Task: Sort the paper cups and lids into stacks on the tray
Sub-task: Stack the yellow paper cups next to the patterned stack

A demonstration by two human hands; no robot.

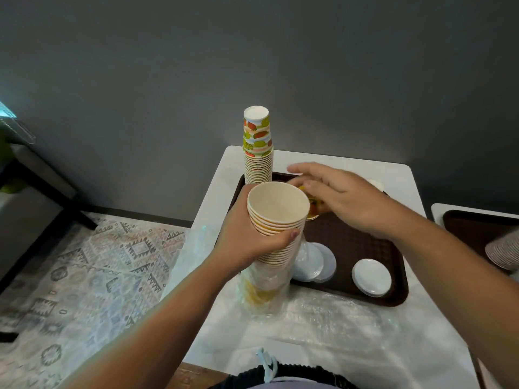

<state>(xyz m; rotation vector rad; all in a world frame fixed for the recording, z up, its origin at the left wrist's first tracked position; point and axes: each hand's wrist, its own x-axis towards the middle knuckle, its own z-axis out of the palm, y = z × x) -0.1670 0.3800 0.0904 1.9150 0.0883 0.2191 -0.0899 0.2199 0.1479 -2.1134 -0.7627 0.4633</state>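
Observation:
My left hand grips a tall stack of paper cups, mouths up, its lower part still in a clear plastic sleeve. My right hand hovers over the brown tray, fingers curled round a fruit-printed cup that is mostly hidden beneath it. A tall upside-down stack of fruit-printed cups stands at the tray's back left corner. White lids lie on the tray: a small overlapping pile beside the held stack and another pile near the front right.
The tray sits on a white table covered by clear plastic wrap. A second brown tray with a lying stack of cups is at the right edge. A patterned rug covers the floor to the left.

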